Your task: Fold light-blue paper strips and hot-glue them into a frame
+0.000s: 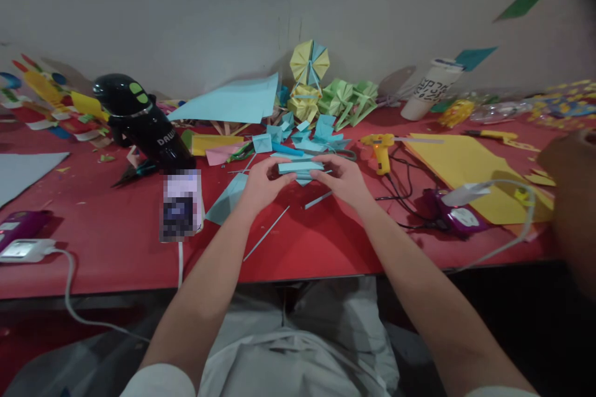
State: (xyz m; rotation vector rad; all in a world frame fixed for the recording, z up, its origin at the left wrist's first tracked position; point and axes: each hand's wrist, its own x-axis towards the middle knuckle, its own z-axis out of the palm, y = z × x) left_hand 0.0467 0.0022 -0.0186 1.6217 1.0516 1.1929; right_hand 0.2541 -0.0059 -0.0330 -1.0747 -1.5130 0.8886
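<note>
Over the red table (116,242), my left hand (261,185) and my right hand (342,178) pinch the two ends of a folded light-blue paper piece (300,167). Both hands are closed on it, thumbs on top. Under the piece hang more blue folds. Just behind it lie several other light-blue folded units (321,135) and a blue sheet corner (229,198) lies to the left of my left hand. Thin blue paper strips (267,232) rest on the table in front of my hands.
A black bottle (142,121) lies at left beside a blurred phone (180,205). A yellow glue gun (380,149) with cable, yellow sheets (470,167), a purple device (454,214), green and yellow folded paper fans (326,90) and a white cup (431,90) sit around. Another person's arm (575,198) shows at right.
</note>
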